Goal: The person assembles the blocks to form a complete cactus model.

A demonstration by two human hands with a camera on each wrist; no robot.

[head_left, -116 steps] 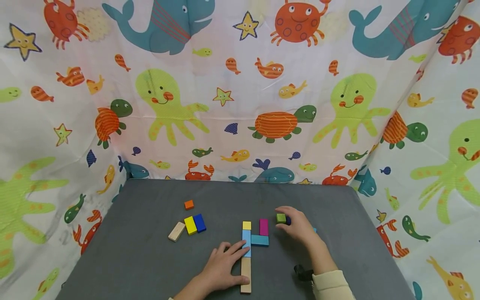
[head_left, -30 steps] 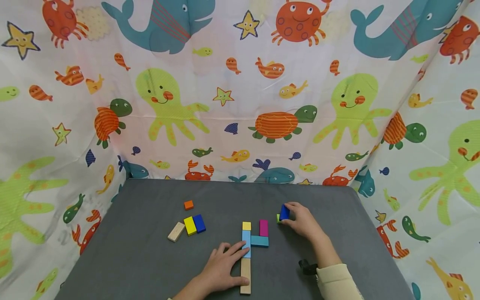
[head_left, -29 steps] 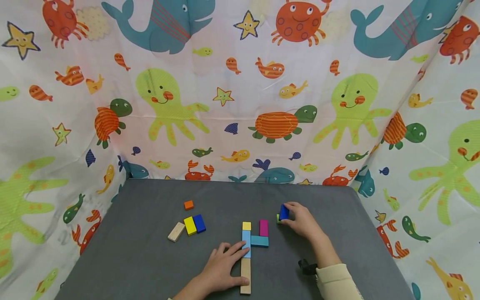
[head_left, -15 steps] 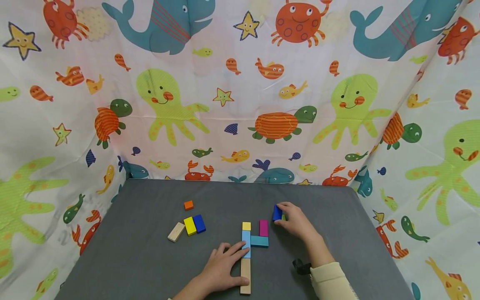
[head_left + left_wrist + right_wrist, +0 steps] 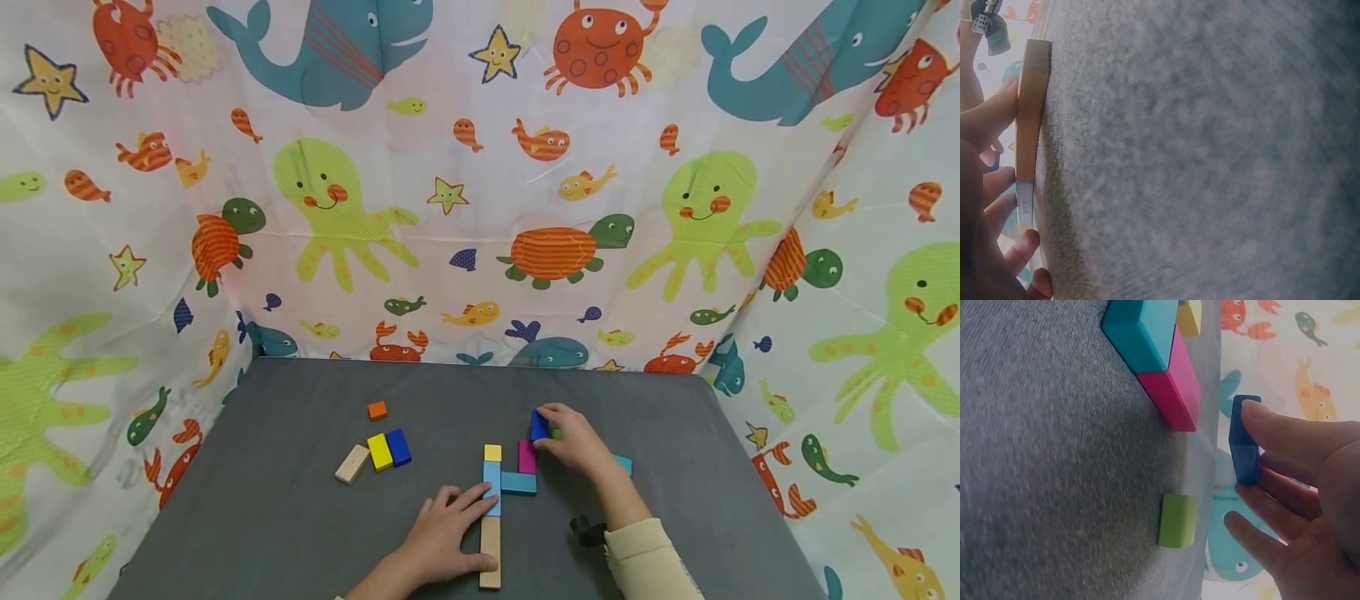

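My right hand [image 5: 573, 437] pinches a dark blue block [image 5: 539, 425] between thumb and fingertips. In the right wrist view the blue block [image 5: 1245, 439] is held up off the table, with the green block [image 5: 1177, 520] standing apart below. Beneath the held block in the head view is the magenta block [image 5: 527, 457], which meets the teal block [image 5: 518, 483]. My left hand [image 5: 450, 533] rests along a row: its thumb touches the long wooden block [image 5: 490, 542], its fingers touch the light blue block [image 5: 492, 477]. A small yellow block [image 5: 492, 452] tops that row.
On the left of the grey table [image 5: 300, 533] lie an orange block [image 5: 377, 410], a yellow block [image 5: 380, 452], a blue block [image 5: 398, 447] and a wooden block [image 5: 352, 463]. Another turquoise block [image 5: 623, 464] shows behind the right wrist. A printed curtain [image 5: 480, 233] stands behind.
My right hand has taken up the dark blue block beside the green one and carried it left, past the green block to the magenta block's far end. My left hand has stayed put.
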